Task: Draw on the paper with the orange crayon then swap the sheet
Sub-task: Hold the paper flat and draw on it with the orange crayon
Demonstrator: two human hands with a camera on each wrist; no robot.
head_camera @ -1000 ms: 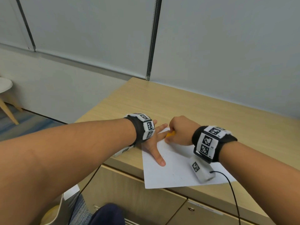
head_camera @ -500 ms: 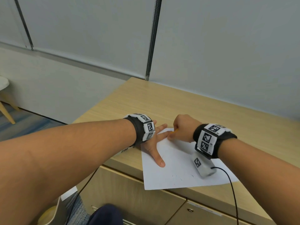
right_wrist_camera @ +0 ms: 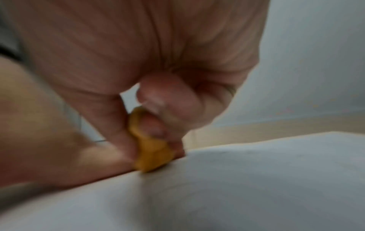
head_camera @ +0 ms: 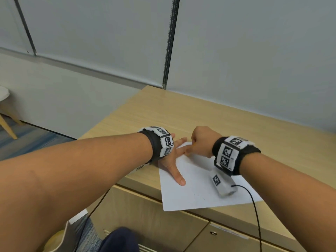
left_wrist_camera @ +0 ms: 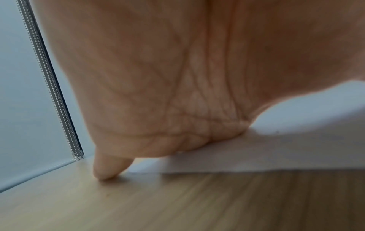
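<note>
A white sheet of paper (head_camera: 198, 186) lies skewed on the wooden desk (head_camera: 181, 113), one corner past the front edge. My left hand (head_camera: 172, 160) lies flat with spread fingers on the sheet's left part, thumb pointing back toward me. In the left wrist view the palm (left_wrist_camera: 177, 93) presses the paper (left_wrist_camera: 276, 156) and one fingertip touches the wood. My right hand (head_camera: 201, 140) is curled at the sheet's far corner. In the right wrist view its fingers pinch a short orange crayon (right_wrist_camera: 152, 153), tip down on the paper (right_wrist_camera: 237, 187). In the head view the crayon is hidden by the fist.
The desk stands against a grey partition wall (head_camera: 254, 60). Cabinet doors (head_camera: 163, 224) run under its front edge. A black cable (head_camera: 254, 206) hangs from my right wrist over the paper. A chair leg (head_camera: 7, 124) shows at far left on the carpet.
My right hand has slid a little toward the far corner of the sheet with the crayon, which no longer shows from above. The left hand stays flat on the paper.
</note>
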